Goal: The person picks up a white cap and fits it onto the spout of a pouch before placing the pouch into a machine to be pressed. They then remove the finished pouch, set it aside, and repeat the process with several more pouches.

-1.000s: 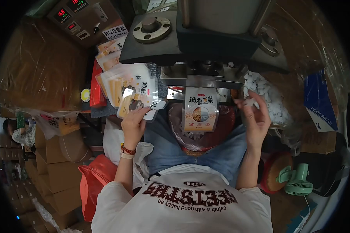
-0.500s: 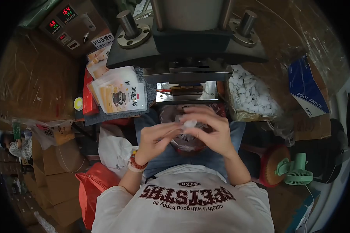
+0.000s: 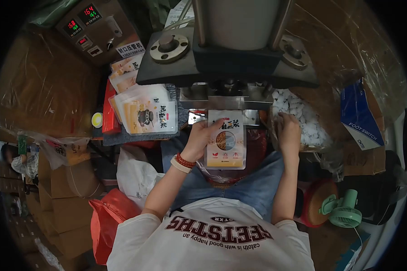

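My left hand (image 3: 198, 139) grips the left side of a printed pouch (image 3: 226, 156), its thumb lying over the front. The pouch, white with a round window and a yellow lower band, hangs upright over my lap. Its upper end meets the metal jaw (image 3: 226, 102) of the press (image 3: 239, 63). At the inner edge of a plastic-lined box, my right hand (image 3: 288, 131) has its fingers curled in against small white plastic pieces (image 3: 298, 113). What those fingertips hold is hidden.
Similar pouches (image 3: 144, 110) lie stacked on a grey cloth at the left, beside a small yellow-and-white round container (image 3: 97, 119). A control box (image 3: 99, 36) with lit digits stands behind. To the right are a blue foot-switch carton (image 3: 359, 113) and a green fan (image 3: 347, 210).
My hands, together over my lap with a small whitish piece, have parted. The left now holds a pouch at the press; the right has moved to the box. The press's guide posts protrude less.
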`<state>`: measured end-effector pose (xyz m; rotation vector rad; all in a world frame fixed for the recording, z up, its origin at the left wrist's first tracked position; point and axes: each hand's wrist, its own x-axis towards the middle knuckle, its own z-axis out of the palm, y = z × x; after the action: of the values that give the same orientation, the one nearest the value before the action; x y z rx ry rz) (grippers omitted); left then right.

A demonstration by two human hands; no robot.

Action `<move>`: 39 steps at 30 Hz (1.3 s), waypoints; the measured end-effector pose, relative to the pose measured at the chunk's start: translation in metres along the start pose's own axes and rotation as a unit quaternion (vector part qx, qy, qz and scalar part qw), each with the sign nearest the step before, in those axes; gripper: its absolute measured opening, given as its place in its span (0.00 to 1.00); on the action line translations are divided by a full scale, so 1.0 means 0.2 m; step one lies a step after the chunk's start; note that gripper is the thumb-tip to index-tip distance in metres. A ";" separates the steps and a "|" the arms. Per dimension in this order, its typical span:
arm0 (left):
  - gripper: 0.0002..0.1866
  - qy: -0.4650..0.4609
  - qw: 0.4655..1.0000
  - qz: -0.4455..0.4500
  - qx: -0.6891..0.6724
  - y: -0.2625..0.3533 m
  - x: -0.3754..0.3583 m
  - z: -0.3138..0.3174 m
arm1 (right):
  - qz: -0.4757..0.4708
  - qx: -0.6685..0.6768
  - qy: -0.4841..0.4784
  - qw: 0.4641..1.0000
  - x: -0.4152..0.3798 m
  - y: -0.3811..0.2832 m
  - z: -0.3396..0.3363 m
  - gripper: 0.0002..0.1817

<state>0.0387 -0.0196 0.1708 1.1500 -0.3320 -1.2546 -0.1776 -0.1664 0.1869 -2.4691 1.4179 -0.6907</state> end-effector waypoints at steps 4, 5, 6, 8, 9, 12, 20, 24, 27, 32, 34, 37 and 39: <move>0.34 0.095 0.900 0.136 0.403 0.13 -0.10 -0.15 | -0.003 0.027 0.011 1.000 0.02 0.03 0.02 0.13; 0.41 0.199 0.724 0.270 0.603 0.20 -0.17 -0.18 | -0.001 0.035 0.061 0.998 0.01 0.03 0.01 0.12; 0.49 0.282 0.477 0.376 0.743 0.24 -0.22 -0.23 | 0.000 0.043 0.111 0.993 0.00 0.02 0.00 0.12; 0.51 0.282 0.477 0.312 0.772 0.19 -0.27 -0.45 | -0.002 0.169 0.147 0.975 -0.02 -0.07 -0.06 0.12; 0.45 0.205 0.472 0.299 0.803 0.15 -0.28 -0.57 | -0.003 0.291 0.182 0.939 -0.04 -0.14 -0.09 0.12; 0.30 0.100 0.546 0.349 0.755 0.09 -0.35 -0.73 | -0.085 0.459 0.107 0.878 -0.14 -0.31 -0.14 0.13; 0.23 0.092 0.693 0.460 0.548 0.15 -0.46 -0.26 | -0.345 0.295 0.004 0.891 -0.24 -0.62 -0.08 0.17; 0.24 -0.038 0.690 0.472 0.547 0.22 -0.51 -0.16 | -0.386 0.360 -0.067 0.847 -0.22 -0.57 -0.15 0.20; 0.13 -0.062 0.791 0.394 0.464 0.15 -0.48 -0.08 | -0.330 0.411 -0.089 0.845 -0.21 -0.53 -0.17 0.21; 0.14 -0.041 0.984 0.064 0.158 -0.11 -0.17 -0.07 | -0.064 0.385 0.007 0.921 -0.16 -0.39 -0.21 0.16; 0.13 -0.028 0.994 0.050 0.095 -0.06 -0.11 -0.01 | -0.072 0.278 0.098 0.953 -0.11 -0.25 -0.24 0.14; 0.13 -0.011 0.999 0.042 0.025 -0.02 -0.01 -0.01 | -0.077 0.096 0.141 0.982 0.00 -0.11 -0.15 0.14; 0.12 -0.036 0.999 0.002 -0.001 -0.01 0.04 -0.05 | -0.079 -0.033 0.146 0.986 0.00 -0.03 -0.03 0.15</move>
<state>0.0474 -0.0209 0.1623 1.1042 -0.3866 -1.2937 -0.1764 -0.1640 0.1954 -2.6380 1.3669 -1.0955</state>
